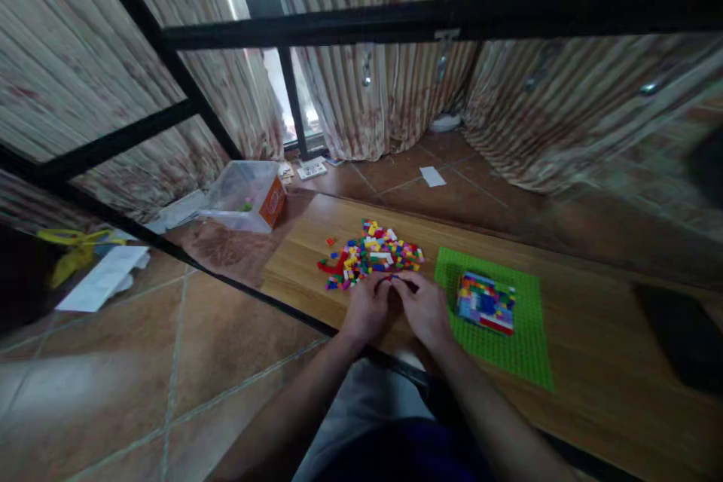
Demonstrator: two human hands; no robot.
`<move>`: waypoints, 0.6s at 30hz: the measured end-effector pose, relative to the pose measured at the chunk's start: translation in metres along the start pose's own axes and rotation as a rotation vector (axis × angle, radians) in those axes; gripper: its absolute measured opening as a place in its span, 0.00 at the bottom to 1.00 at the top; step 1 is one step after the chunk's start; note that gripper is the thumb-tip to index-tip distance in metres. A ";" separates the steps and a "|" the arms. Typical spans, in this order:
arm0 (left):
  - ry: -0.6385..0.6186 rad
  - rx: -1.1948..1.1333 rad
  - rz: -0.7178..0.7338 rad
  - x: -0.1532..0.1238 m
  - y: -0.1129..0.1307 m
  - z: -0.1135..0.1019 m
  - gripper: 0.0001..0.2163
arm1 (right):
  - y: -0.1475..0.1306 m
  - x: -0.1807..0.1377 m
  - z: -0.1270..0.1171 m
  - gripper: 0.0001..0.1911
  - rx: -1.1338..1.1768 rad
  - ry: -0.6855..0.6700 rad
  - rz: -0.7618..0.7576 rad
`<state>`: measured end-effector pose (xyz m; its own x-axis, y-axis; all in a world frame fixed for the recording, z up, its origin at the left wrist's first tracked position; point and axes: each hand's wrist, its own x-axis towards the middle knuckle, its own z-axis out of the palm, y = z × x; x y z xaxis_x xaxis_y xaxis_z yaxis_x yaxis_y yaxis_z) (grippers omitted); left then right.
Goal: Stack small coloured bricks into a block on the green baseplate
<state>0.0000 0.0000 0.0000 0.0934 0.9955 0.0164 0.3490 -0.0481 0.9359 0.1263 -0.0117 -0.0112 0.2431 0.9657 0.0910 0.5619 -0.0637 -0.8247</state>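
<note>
My left hand [368,307] and my right hand [422,307] meet at the near edge of a pile of toy building bricks [379,250] on the wooden table. Both are closed, thumbs and fingertips pinched close together. Something small and dark shows between the fingertips, too small and blurred to name. Right of my right hand lies a green baseplate [528,346]. On it stands a low, block-shaped build of multicoloured bricks [486,303], with blue in its middle and a red and white strip along its near side. A red brick piece [339,265] lies at the pile's left.
A black metal frame [361,26] crosses above the table [299,256]. A clear plastic box [242,192] with an orange label stands on the tiled floor at the left. A dark flat object [678,335] lies at the table's right. Striped curtains [350,98] hang behind.
</note>
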 end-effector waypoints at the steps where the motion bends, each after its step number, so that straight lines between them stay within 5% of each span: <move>1: -0.013 -0.055 -0.041 0.002 0.000 -0.002 0.11 | 0.001 0.003 0.000 0.12 -0.008 0.002 -0.002; 9: -0.045 -0.371 -0.279 0.014 -0.006 -0.011 0.06 | -0.001 0.025 -0.003 0.15 0.006 -0.030 -0.099; 18: -0.052 -0.123 -0.082 0.001 -0.004 -0.003 0.09 | -0.005 0.007 -0.003 0.12 0.190 -0.080 -0.150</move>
<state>-0.0045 0.0020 -0.0028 0.1188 0.9899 -0.0771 0.2408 0.0466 0.9695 0.1275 -0.0053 -0.0045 0.1002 0.9781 0.1822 0.4267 0.1232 -0.8960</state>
